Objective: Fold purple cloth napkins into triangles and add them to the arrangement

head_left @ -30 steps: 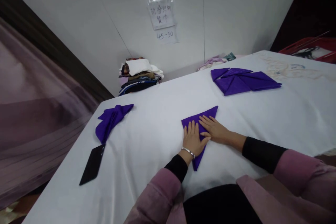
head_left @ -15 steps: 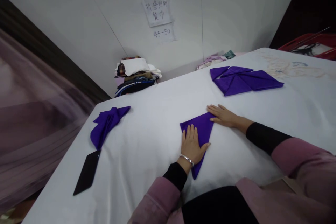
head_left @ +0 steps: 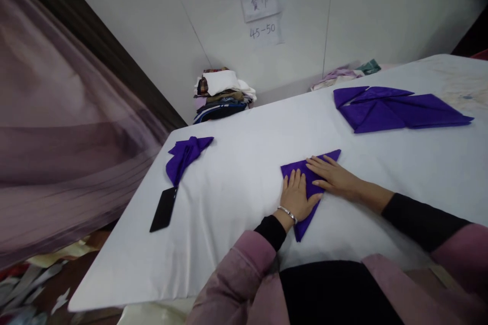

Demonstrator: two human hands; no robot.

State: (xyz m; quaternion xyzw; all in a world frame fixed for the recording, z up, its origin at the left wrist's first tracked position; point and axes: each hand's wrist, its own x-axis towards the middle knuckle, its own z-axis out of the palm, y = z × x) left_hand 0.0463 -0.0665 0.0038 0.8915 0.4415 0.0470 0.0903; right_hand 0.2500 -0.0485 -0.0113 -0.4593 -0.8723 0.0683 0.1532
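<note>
A purple cloth napkin [head_left: 305, 228], folded into a triangle, lies flat on the white-covered table [head_left: 244, 162] in front of me. My left hand [head_left: 298, 198] rests flat on its left part, fingers stretched out and thumb apart, with a silver bracelet at the wrist. Across the upper right part of the napkin lies my right hand [head_left: 333, 177], palm down with fingers extended. Both hands touch the cloth without gripping it. One corner of the triangle shows beyond the right fingertips. The cloth beneath the palms is hidden.
More folded purple napkins [head_left: 392, 109] lie at the back right. At the left sit a knotted-looking purple cloth [head_left: 185, 157] and a dark flat phone-like object [head_left: 163, 209]. Behind the table edge is a clothes pile [head_left: 223, 94]; a sheer curtain [head_left: 76, 127] hangs left.
My right hand has moved left from the napkin's right corner onto its upper part, uncovering that corner. My left hand stays on the cloth. The camera view has turned left.
</note>
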